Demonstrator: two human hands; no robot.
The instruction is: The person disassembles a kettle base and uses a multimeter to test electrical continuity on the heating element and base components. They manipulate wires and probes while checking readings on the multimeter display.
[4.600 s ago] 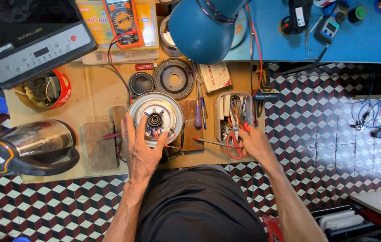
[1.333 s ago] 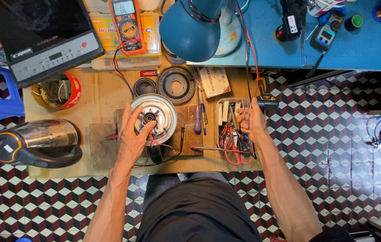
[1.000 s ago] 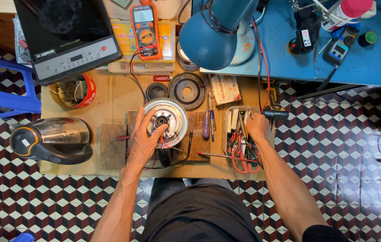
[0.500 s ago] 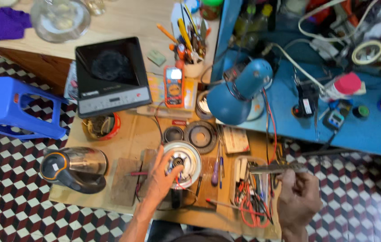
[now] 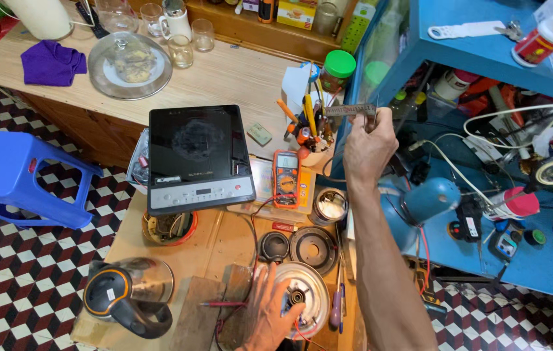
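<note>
1. Since half a second ago the right hand [image 5: 368, 144] has risen from beside the tool tray at the bench edge to the level of the pen cup, and the camera has tilted up, so the wooden table behind the bench now shows in full.
2. Head view, right hand: closed around a slim grey metal tool [image 5: 352, 110], which lies level and sticks out to the left of the fist; whether it is a caliper or a file I cannot tell. It hovers just beside the pen cup [image 5: 313, 153] full of screwdrivers and pens, in front of the blue shelf unit [image 5: 458, 58].
3. Head view, left hand [image 5: 268, 317]: fingers spread and laid flat on the left side of the round silver heating plate [image 5: 305, 305], pressing on it rather than gripping. The plate rests at the near edge of the wooden bench [image 5: 224, 240], with a red probe lead [image 5: 221, 303] running in from the left.
4. Just behind the plate sit a black ring [image 5: 274, 247] and a larger dark round base [image 5: 313, 247].
5. An orange multimeter [image 5: 286, 178] lies beside a black induction cooker [image 5: 197, 156].
6. A steel kettle [image 5: 130, 296] lies on its side at the left of the bench.
7. A blue desk lamp [image 5: 429, 201] hangs right of the forearm.
8. A blue plastic stool [image 5: 19, 175] stands on the chequered floor.
</note>
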